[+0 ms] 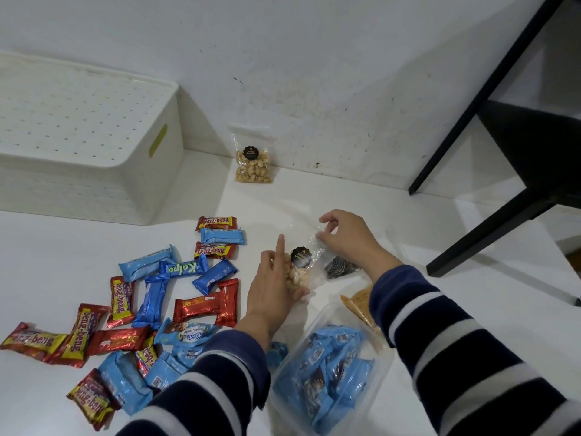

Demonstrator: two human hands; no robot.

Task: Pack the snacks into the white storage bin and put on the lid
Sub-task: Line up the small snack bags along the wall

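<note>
The white storage bin (pixel 94 184) stands at the far left with its perforated lid (pixel 72 111) on top. Between my hands lies a clear bag of nuts (pixel 303 265) with a black label. My left hand (pixel 270 284) grips its lower end, index finger pointing up. My right hand (pixel 349 240) pinches the bag's clear top edge. A second nut bag (pixel 254 163) leans against the wall. Several red and blue wrapped snack bars (pixel 157 297) lie scattered on the white floor at the left.
A clear plastic tub (pixel 330 372) of blue-wrapped snacks sits near my arms. A dark spiral snack pack (pixel 341 267) and an orange-brown packet (pixel 358 305) lie beside my right forearm. Black table legs (pixel 471 121) rise at the right.
</note>
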